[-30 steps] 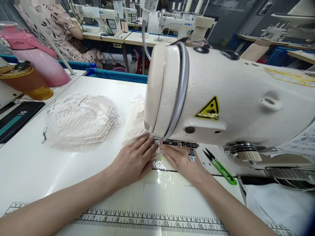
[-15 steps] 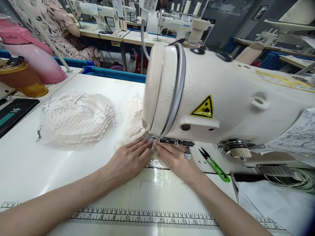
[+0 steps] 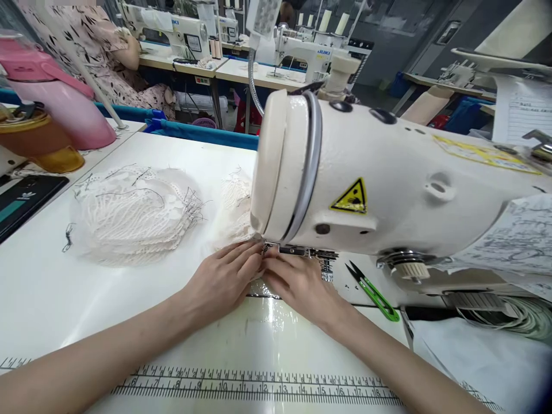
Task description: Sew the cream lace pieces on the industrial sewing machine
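Note:
A cream lace piece [image 3: 235,221] lies under the head of a white sewing machine [image 3: 345,149], its right part hidden by the machine. My left hand [image 3: 222,276] rests flat on the lace's near edge, fingers stretched towards the presser foot. Close against it on the right, my right hand [image 3: 297,282] has its fingers bent in a pinch at the lace edge, just below the needle area. The fingertips meet in front of the foot, and the machine parts partly cover them. Left of my hands is a stack of cream lace pieces [image 3: 138,224] with dark loose threads.
Green thread snips [image 3: 375,293] lie right of my right hand. A ruler tape [image 3: 241,384] runs along the front edge. At left are a phone [image 3: 30,198], an amber cup [image 3: 38,138] and a pink bottle [image 3: 60,95]. Behind, a person [image 3: 90,52] sits near other machines.
My right hand has shifted slightly left, and its fingers now meet my left hand's at the foot. The view has tilted a little; the lace stack stays put.

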A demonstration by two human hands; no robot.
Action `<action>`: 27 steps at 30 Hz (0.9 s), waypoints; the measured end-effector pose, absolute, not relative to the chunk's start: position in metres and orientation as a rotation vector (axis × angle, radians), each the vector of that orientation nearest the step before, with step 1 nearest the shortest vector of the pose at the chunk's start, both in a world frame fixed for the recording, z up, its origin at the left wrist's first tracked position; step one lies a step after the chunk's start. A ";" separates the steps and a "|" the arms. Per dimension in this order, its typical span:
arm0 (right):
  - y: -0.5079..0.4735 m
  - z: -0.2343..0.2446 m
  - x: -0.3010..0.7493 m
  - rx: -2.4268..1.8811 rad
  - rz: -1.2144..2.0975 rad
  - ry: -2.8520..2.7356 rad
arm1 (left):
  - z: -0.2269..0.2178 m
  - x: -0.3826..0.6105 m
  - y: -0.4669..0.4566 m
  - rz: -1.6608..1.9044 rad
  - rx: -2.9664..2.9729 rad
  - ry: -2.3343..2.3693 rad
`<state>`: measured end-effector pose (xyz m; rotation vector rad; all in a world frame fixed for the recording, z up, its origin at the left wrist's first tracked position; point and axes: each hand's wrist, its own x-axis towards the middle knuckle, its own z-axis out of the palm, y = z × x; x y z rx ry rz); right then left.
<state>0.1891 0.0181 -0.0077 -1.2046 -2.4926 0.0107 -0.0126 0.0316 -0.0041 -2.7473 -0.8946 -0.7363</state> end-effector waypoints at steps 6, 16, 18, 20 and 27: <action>0.011 -0.004 0.184 -1.017 -0.180 -2.399 | -0.009 -0.019 0.035 -0.663 -2.813 -0.829; 0.012 -0.013 0.186 -0.955 -0.132 -2.378 | -0.010 -0.022 0.037 -0.581 -2.854 -0.876; 0.012 -0.016 0.187 -0.963 -0.170 -2.396 | -0.010 -0.022 0.037 -0.573 -2.866 -0.901; 0.012 -0.017 0.188 -0.974 -0.209 -2.415 | -0.011 -0.022 0.038 -0.567 -2.870 -0.923; 0.012 -0.015 0.188 -0.978 -0.263 -2.410 | -0.008 -0.020 0.037 -0.553 -2.861 -0.952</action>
